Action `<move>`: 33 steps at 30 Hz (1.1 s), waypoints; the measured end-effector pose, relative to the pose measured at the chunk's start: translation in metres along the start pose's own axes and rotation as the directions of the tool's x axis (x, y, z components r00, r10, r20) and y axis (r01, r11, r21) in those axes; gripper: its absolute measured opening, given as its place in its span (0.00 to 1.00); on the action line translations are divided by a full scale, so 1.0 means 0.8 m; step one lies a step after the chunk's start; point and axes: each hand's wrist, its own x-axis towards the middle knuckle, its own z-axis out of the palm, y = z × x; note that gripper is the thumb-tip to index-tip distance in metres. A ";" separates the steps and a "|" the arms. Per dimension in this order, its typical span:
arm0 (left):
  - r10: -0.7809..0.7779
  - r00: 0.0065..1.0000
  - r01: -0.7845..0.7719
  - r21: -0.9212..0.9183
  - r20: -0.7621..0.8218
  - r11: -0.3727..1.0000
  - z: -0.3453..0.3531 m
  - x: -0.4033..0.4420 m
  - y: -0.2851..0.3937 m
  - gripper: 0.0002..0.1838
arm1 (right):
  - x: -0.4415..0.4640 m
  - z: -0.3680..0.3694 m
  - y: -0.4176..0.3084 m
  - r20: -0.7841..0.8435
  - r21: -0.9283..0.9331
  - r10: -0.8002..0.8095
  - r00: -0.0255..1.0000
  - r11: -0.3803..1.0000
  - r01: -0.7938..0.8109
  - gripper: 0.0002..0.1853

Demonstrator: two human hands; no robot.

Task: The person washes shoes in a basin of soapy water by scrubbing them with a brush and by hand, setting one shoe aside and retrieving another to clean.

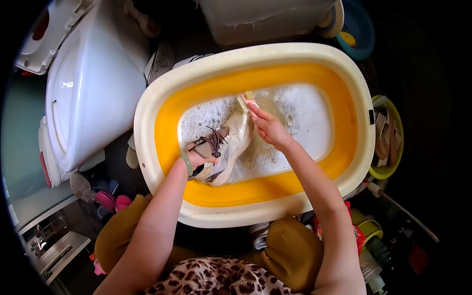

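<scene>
A pale sneaker (237,143) with dark laces lies tilted in the soapy water (309,115) of a yellow and cream tub (339,110). My left hand (199,160), with a green bangle at the wrist, grips the shoe at its ankle opening; some of the fingers are hidden inside. In my right hand (269,127) is a pink-backed scrub brush (250,100), its pale bristles against or very close to the toe of the sneaker. Fingers wrap round the brush handle. Foam and bubbles surround the shoe.
A white toilet (88,93) stands left of the tub. At the right is a yellow-green basin (400,140) with shoes in it. A blue basin (361,29) sits at the upper right, beside a translucent bin (265,19). Pink slippers (113,200) lie at the lower left.
</scene>
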 end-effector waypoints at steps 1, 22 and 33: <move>0.015 0.999 -0.010 0.114 -0.044 0.993 -0.013 0.024 -0.031 0.41 | 0.004 -0.002 -0.005 0.007 0.050 0.028 1.000 0.998 -0.028 0.23; -0.063 0.998 0.063 0.017 0.019 0.998 0.000 0.001 0.001 0.44 | -0.053 0.008 0.005 -0.021 0.062 0.073 0.997 0.995 -0.072 0.23; 0.150 0.989 -0.128 0.458 -0.012 0.880 -0.006 0.009 -0.007 0.38 | 0.013 -0.096 0.088 -0.223 -0.367 -0.201 0.954 0.924 0.109 0.24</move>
